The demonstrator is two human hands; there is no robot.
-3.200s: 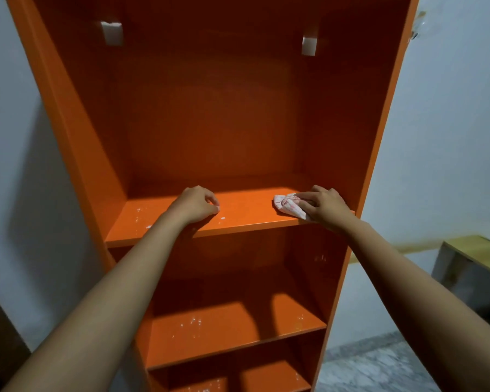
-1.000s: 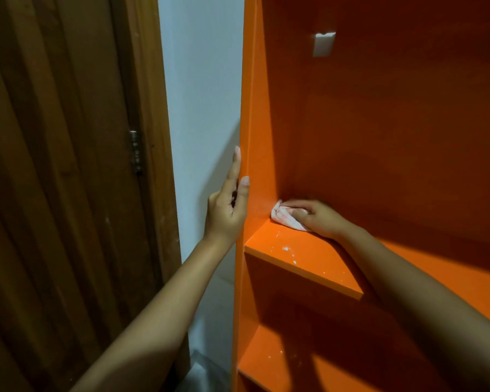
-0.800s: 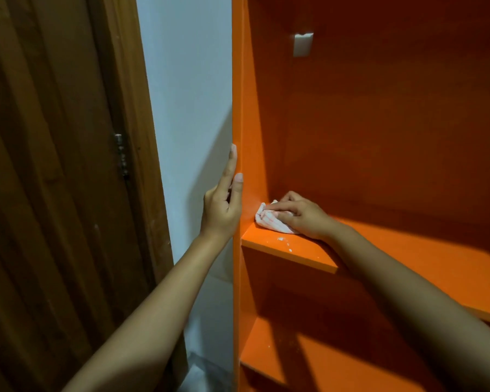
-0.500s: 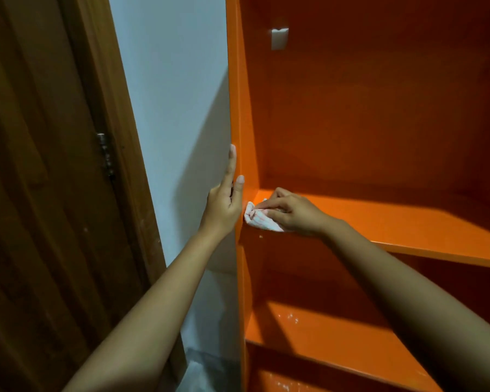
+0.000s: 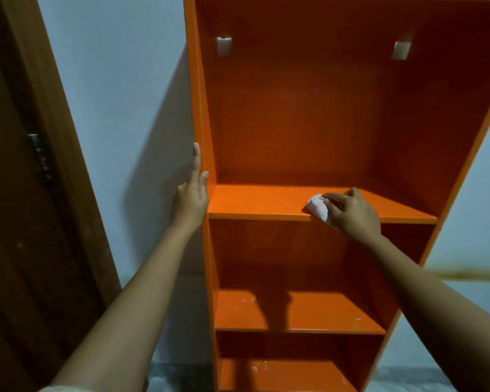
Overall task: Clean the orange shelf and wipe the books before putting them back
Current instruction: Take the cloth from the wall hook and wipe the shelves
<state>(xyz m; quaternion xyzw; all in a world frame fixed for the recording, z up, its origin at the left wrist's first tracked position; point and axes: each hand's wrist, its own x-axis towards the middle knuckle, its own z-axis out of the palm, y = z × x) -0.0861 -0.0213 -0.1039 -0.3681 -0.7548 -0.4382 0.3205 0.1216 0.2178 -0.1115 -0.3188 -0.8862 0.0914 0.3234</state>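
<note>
The tall orange shelf (image 5: pixel 294 123) fills the middle and right of the head view, with no books in it. My right hand (image 5: pixel 351 212) grips a crumpled white cloth (image 5: pixel 317 207) and presses it on the upper board (image 5: pixel 255 203), right of its middle near the front edge. My left hand (image 5: pixel 191 196) rests with straight fingers against the outside of the shelf's left side panel, at the height of that board. The lower boards (image 5: pixel 317 312) carry pale specks of dust.
A dark wooden door with a hinge (image 5: pixel 38 157) stands at the left, beside a pale wall (image 5: pixel 119 108). Two white brackets (image 5: pixel 224 46) sit high on the shelf's back panel. A yellowish table edge (image 5: pixel 470 274) shows at the right.
My right hand has slid the cloth from the board's left corner to right of its middle. The view swung right and now faces the shelf. My left hand stays on the side panel.
</note>
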